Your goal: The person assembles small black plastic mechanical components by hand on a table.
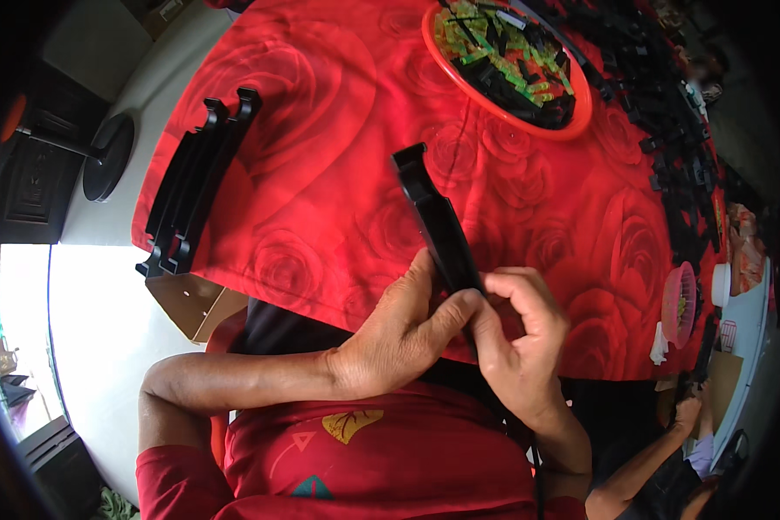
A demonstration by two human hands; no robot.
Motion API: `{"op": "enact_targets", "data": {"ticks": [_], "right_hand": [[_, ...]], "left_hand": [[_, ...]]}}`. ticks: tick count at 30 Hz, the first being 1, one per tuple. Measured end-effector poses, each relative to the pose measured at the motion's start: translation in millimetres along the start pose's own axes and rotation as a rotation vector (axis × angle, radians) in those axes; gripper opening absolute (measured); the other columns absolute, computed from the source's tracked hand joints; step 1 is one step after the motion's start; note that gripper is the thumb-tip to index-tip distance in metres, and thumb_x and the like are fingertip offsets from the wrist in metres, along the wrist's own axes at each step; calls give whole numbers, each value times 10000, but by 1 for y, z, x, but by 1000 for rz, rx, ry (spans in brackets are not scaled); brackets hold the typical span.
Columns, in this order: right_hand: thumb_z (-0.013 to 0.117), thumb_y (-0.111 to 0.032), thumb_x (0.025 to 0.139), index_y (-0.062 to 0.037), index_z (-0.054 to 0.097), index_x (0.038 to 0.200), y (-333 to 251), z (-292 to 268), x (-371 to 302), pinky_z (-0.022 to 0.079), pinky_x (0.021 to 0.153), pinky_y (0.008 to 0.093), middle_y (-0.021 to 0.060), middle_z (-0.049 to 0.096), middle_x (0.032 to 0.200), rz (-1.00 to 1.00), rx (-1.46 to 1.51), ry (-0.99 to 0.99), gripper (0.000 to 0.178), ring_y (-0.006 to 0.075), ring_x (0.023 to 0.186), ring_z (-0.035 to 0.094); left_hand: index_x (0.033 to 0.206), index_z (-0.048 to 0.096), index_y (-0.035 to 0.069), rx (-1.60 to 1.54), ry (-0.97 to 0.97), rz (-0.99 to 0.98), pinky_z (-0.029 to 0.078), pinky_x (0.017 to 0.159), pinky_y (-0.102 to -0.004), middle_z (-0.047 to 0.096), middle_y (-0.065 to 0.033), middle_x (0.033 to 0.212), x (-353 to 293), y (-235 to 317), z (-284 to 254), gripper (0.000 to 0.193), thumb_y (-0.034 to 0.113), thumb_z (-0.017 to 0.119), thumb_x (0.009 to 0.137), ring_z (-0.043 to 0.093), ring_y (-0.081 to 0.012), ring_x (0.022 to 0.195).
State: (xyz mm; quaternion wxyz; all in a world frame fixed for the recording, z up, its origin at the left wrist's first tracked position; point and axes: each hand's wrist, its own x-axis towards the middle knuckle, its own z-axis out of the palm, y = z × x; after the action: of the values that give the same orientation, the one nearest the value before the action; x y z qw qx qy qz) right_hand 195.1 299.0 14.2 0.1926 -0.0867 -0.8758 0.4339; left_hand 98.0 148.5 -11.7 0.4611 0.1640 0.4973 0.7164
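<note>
A long black plastic part (442,230), hollowed along its length and notched at the far end, is held tilted over the near edge of the table. My left hand (399,334) grips it from the left, thumb pressed on its near end. My right hand (522,334) pinches the same near end from the right with thumb and forefinger. Whether a smaller piece sits between those fingertips I cannot tell. Two or three similar black parts (204,178) lie side by side at the table's left edge.
A red tablecloth with a rose print (321,191) covers the table. At the back stands an orange-rimmed bowl (578,121) of green and black small pieces. Black parts (680,165) pile up along the right, near a pink basket (680,303). Another person's hand (687,412) shows at lower right.
</note>
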Motion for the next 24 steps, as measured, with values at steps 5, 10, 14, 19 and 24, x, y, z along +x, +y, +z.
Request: {"op": "enact_targets", "data": {"ticks": [5,10,14,19,24], "right_hand": [[738,-6,910,11,738,1173,-19,-14,-6,550,757,330,140,690,1072,4,-15,-71,264,236,882,667],[768,-47,841,-10,768,1119,-32,-21,16,505,769,397,144,658,1124,-339,-518,-7,281,307,929,602],[793,-71,808,-46,766,986,-26,-23,24,476,695,401,94,631,995,-323,-701,22,182,283,847,573],[768,-55,865,-16,757,1039,-29,-15,21,485,520,388,94,649,698,-175,-559,-101,179,256,572,614],[772,-22,900,1,744,1072,-28,-11,17,524,512,333,109,718,713,-14,-278,-74,175,210,554,691]], "left_hand": [[1508,457,11,264,-3,-139,521,970,-338,639,-44,1158,-4,17,-18,409,149,481,1124,617,-141,1131],[1335,542,-38,553,-46,153,550,711,-465,681,-261,945,-12,13,-8,333,88,549,1027,734,-394,858],[1384,536,-67,544,-49,106,559,752,-480,667,-275,991,-14,16,-8,399,80,567,1014,718,-429,913],[1435,493,-109,673,18,316,562,848,-520,614,-318,1100,-14,7,-9,487,25,588,977,663,-489,1006],[1475,512,-78,671,22,321,559,863,-429,639,-264,1093,-14,9,-6,491,7,584,997,685,-398,1001]]}}
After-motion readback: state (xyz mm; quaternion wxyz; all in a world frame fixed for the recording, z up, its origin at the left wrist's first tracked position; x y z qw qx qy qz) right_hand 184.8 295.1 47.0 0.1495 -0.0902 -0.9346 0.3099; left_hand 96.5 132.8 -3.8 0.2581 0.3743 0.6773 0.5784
